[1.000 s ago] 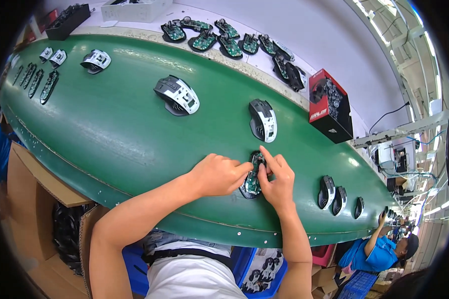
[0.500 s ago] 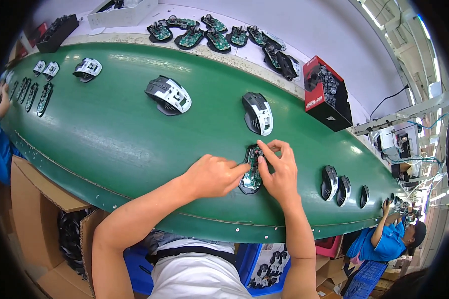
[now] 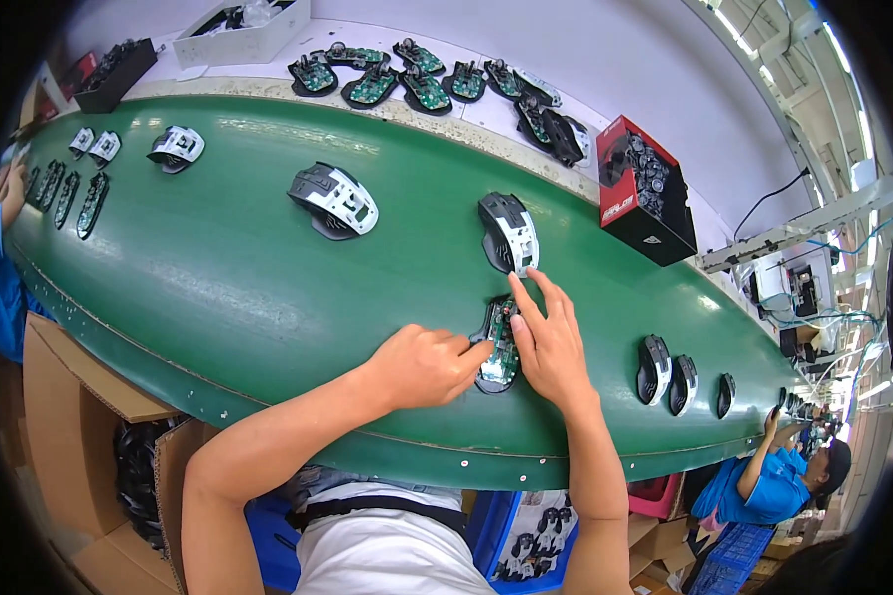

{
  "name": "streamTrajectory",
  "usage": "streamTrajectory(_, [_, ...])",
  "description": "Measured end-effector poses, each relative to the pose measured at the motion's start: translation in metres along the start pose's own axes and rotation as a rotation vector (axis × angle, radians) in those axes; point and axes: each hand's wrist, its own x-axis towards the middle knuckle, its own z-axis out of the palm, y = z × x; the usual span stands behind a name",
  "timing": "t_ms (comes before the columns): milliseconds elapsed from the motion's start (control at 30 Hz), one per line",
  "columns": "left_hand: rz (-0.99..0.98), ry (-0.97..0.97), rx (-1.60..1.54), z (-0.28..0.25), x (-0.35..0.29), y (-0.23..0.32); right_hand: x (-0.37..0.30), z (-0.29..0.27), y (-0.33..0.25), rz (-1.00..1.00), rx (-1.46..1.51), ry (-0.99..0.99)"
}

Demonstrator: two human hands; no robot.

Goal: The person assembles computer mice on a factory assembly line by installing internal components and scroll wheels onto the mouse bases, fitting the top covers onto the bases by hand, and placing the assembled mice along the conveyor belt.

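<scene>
An open mouse base (image 3: 499,369) with a green circuit board lies on the green belt in front of me. My left hand (image 3: 429,365) is curled closed at its left side, fingertips over the board; whatever they may pinch is hidden. Along the base's right side, my right hand (image 3: 554,342) has its fingers spread and extended. Its fingertips reach the lower end of a black and white mouse shell (image 3: 512,233), which lies just beyond the base. I cannot tell whether they press on it.
More mouse shells (image 3: 333,200) lie leftward on the belt (image 3: 228,268), assembled-looking mice (image 3: 654,369) to the right. Several circuit-board bases (image 3: 426,90) line the back ledge, beside a red and black box (image 3: 648,188) of small dark parts. Co-workers in blue (image 3: 764,488) sit at both ends.
My right hand has left the board; its fingers have opened and stretched forward to the shell. My left hand stays at the base, slightly lower. The whole view has shifted a little.
</scene>
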Motion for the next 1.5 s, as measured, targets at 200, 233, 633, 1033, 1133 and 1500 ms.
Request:
streamTrajectory(200, [-0.093, 0.031, 0.078, -0.004, 0.007, -0.003, 0.004, 0.003, 0.012, 0.059, 0.372, 0.042])
streamTrajectory(233, [-0.093, 0.022, 0.086, -0.005, 0.006, -0.003, 0.006, -0.005, 0.015, 0.084, 0.503, 0.035])
streamTrajectory(633, [-0.132, -0.063, 0.086, -0.007, 0.010, -0.005, 0.004, 0.003, 0.021, 0.115, 0.564, 0.084])
streamTrajectory(1033, [-0.201, 0.070, -0.088, -0.009, 0.006, -0.004, 0.006, 0.013, 0.007, 0.105, 0.547, 0.136])
streamTrajectory(1133, [-0.221, 0.002, -0.096, -0.009, 0.007, -0.005, 0.005, 0.016, 0.009, 0.077, 0.570, 0.159])
streamTrajectory(1500, [-0.204, 0.053, -0.169, -0.013, 0.003, -0.009, 0.009, 0.015, -0.003, -0.010, 0.462, 0.174])
